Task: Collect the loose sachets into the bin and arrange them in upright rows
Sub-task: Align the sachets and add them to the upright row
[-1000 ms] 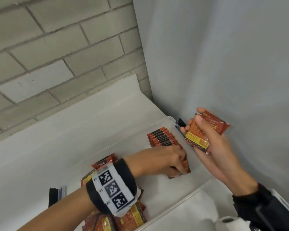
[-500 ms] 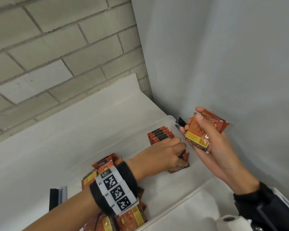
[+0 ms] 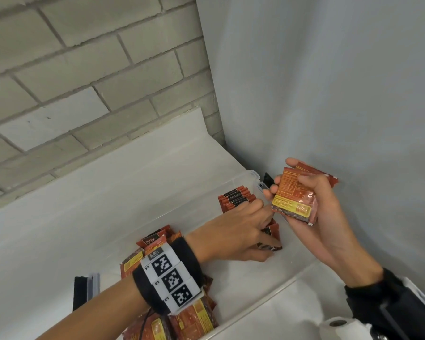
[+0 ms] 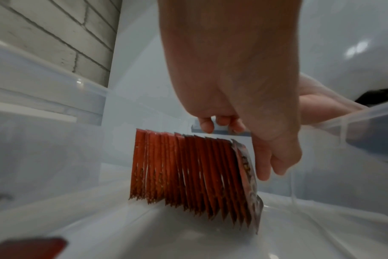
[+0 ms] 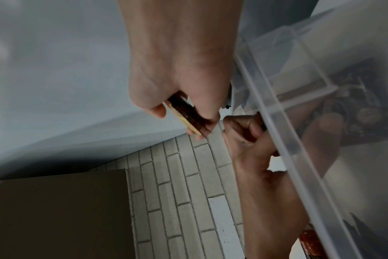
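Observation:
A clear plastic bin [image 3: 255,307] holds an upright row of red sachets [image 3: 236,197] at its far end and a loose pile of sachets [image 3: 194,320] at its near end, partly hidden under my left wrist. My left hand [image 3: 255,229] is over the row [image 4: 188,171], its fingers [image 4: 208,126] curled and holding nothing. Its thumb lies beside the last, leaning sachet. One fingertip reaches the lower corner of a stack of sachets [image 3: 292,204]. My right hand [image 3: 286,186] grips that stack above the bin's right rim.
The bin sits on a white shelf [image 3: 108,192] in a corner, with a brick wall behind and a grey wall on the right. A paper roll [image 3: 339,325] stands at the lower right, a black-and-white object [image 3: 84,290] left of the bin, and a brown box [image 5: 60,210] further off.
My left hand has lifted off the near end of the row and moved towards the stack. My right hand has brought the stack slightly lower and nearer to it.

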Demonstrator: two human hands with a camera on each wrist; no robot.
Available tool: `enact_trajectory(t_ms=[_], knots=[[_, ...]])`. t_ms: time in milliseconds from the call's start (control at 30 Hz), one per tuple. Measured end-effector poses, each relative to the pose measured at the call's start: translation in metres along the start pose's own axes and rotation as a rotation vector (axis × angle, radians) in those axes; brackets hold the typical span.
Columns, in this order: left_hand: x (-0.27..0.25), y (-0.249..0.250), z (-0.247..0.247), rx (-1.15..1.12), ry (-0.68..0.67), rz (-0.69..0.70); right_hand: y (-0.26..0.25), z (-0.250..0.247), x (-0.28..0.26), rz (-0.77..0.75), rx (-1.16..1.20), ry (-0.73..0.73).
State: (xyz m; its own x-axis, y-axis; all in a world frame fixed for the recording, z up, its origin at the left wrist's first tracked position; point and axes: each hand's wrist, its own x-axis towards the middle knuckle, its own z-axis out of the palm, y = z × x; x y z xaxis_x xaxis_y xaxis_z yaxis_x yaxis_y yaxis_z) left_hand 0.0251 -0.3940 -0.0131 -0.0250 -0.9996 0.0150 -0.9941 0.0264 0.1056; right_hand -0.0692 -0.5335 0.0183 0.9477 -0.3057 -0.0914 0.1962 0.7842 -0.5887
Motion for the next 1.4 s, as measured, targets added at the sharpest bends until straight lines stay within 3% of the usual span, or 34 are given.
enact_trajectory(t_ms=[67, 200, 433, 500, 700, 867, 1000, 1167, 1267, 1400], knots=[[0.000, -0.002, 0.000, -0.047, 0.007, 0.013, 0.000, 0.000, 0.000, 0.018, -0.004, -0.025], [-0.003, -0.008, -0.013, -0.183, 0.151, -0.049, 0.002, -0.001, 0.001, 0.047, -0.040, -0.013], [-0.012, -0.015, -0.050, -0.431, 0.437, -0.411, 0.002, -0.004, 0.002, 0.033, -0.207, -0.003], [-0.013, -0.009, -0.059, -0.555, 0.475, -0.439, 0.003, -0.003, 0.002, 0.038, -0.236, -0.016], [-0.009, 0.000, -0.060, -0.842, 0.472, -0.417, 0.004, -0.001, 0.001, 0.027, -0.281, -0.071], [-0.009, 0.001, -0.063, -0.880, 0.535, -0.403, 0.004, 0.001, 0.002, 0.010, -0.290, -0.094], [-0.009, 0.003, -0.067, -0.935, 0.467, -0.435, 0.004, 0.002, 0.001, 0.017, -0.287, -0.143], [-0.011, 0.003, -0.069, -1.048, 0.409, -0.552, 0.005, 0.002, 0.000, 0.055, -0.314, -0.106], [-0.016, -0.001, -0.075, -1.040, 0.376, -0.534, 0.007, -0.001, 0.004, 0.079, -0.341, -0.075], [-0.022, -0.002, -0.080, -1.083, 0.426, -0.457, 0.008, -0.001, 0.005, 0.139, -0.328, -0.070]])
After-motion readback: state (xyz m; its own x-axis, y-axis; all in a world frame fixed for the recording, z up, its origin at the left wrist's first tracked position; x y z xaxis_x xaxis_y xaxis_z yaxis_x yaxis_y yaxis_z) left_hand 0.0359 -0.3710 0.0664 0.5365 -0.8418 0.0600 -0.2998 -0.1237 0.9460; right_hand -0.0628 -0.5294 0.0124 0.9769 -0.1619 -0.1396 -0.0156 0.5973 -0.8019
